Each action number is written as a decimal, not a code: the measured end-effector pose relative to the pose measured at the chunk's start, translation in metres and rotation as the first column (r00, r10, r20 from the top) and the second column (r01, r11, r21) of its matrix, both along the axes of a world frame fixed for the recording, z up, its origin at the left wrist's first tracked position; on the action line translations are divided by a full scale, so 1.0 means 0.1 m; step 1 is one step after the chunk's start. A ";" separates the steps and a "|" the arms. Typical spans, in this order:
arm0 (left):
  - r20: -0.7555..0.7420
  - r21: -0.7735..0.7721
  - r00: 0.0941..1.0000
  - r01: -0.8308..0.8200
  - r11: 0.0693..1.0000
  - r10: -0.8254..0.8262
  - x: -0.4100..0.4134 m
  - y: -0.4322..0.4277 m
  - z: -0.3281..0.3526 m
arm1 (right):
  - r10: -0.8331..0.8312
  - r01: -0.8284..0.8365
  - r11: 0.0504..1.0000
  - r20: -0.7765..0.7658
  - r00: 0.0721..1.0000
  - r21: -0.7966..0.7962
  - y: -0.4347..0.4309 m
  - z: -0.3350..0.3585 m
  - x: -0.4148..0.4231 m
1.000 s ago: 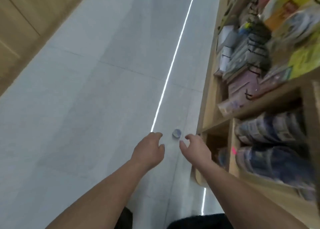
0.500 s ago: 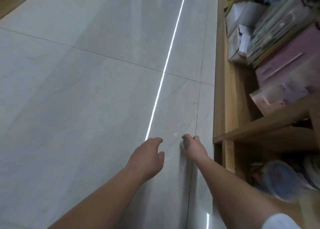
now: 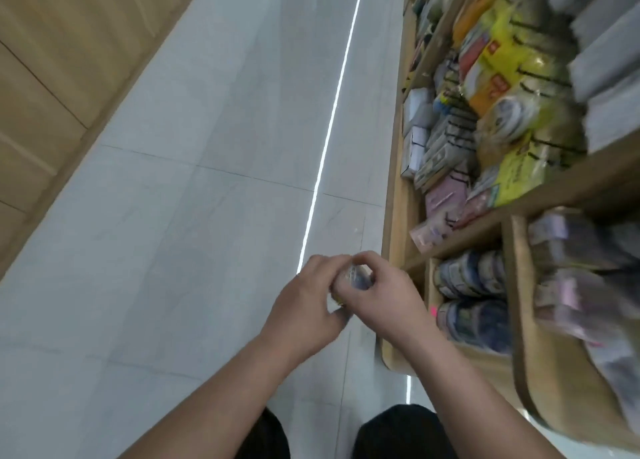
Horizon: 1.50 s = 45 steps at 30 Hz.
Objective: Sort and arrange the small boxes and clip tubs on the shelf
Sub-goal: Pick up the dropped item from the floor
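Observation:
A small round clip tub [image 3: 356,278] with a bluish side is held above the grey floor, between both hands. My left hand [image 3: 308,306] curls around it from the left and below. My right hand [image 3: 381,295] pinches its top and right side. Most of the tub is hidden by my fingers. The wooden shelf [image 3: 394,195] stands just to the right. Its lower compartment holds rows of similar round tubs [image 3: 467,275], and small white boxes [image 3: 415,136] sit higher up.
Yellow and orange packets [image 3: 502,70] and pink packs [image 3: 446,198] crowd the upper shelf. A bright strip of light [image 3: 329,129] runs along the grey floor. A wooden wall panel [image 3: 52,77] lies at the far left. My dark trousers [image 3: 398,431] show at the bottom.
The tub lay on the floor a second ago; my right hand reached down to it and lifted it. Now both hands hold it, raised beside the shelf.

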<state>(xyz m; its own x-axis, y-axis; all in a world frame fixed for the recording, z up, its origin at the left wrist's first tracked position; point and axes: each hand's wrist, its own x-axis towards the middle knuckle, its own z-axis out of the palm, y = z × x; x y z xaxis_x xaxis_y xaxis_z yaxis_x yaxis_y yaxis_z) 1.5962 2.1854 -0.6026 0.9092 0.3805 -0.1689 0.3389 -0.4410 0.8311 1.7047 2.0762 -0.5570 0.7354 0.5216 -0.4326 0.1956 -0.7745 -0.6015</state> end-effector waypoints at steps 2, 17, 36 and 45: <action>0.019 0.053 0.998 0.060 0.997 -0.061 0.02 -0.13 0.84 | 0.060 -0.041 0.992 0.167 0.984 -0.116 -0.15 0.87 -0.13; 0.198 -0.046 0.980 0.045 0.998 -0.035 0.55 -2.26 3.43 | -0.212 0.147 0.970 0.377 0.902 0.194 -2.63 3.76 0.21; 0.257 0.263 0.966 -0.033 0.964 -0.037 1.05 -2.71 3.35 | -0.353 0.311 0.935 0.468 0.810 0.168 -3.65 3.49 0.95; 0.259 0.342 0.966 -0.107 0.934 0.016 1.02 -3.00 3.38 | 0.196 -0.114 0.979 0.605 0.771 -0.171 -3.83 3.33 1.35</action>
<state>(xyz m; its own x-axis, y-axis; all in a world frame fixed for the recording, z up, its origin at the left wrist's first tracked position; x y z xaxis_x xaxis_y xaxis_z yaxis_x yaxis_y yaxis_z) 1.6977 1.8856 -0.2644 0.8774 0.4300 0.2127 0.1780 -0.7036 0.6880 1.8400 1.6933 -0.2243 0.7783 0.6276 0.0196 0.6161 -0.7574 -0.2163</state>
